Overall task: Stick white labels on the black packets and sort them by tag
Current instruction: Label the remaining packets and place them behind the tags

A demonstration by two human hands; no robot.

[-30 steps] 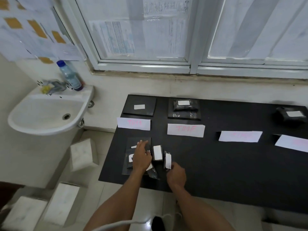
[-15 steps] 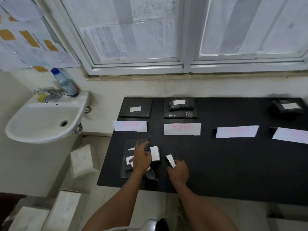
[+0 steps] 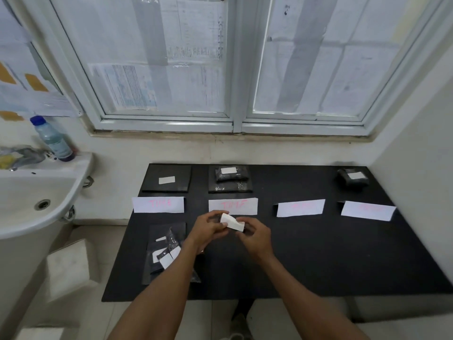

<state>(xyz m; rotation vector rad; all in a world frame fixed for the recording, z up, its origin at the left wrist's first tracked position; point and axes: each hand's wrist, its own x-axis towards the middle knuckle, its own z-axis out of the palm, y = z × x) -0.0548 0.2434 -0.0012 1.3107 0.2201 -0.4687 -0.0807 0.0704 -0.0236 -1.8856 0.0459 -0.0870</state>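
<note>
– Holding a white label (image 3: 231,221), see? Both hands have it, just above the black table (image 3: 318,253), right in front of the second paper tag (image 3: 232,206).

– How do they hold it?

– The left hand (image 3: 208,229) pinches the left end with thumb and fingers. The right hand (image 3: 255,238) pinches the right end. The label bends a bit in the middle. Something dark peeks out under the right fingers, but I can't tell what it is.

– Where are the black packets?

– A messy pile of packets (image 3: 166,251) lies at the near left of the table, beside the left arm. Some have white labels on them. One flat packet (image 3: 166,179) sits behind the first paper tag (image 3: 158,204). A small heap (image 3: 230,177) sits behind the second one. One more packet (image 3: 353,179) sits behind the last paper tag (image 3: 367,210), far right.

– And around the table?

– A white sink (image 3: 29,204) on the left with a bottle (image 3: 52,139) on its rim, and a big window (image 3: 235,69) covered with papers behind.
</note>
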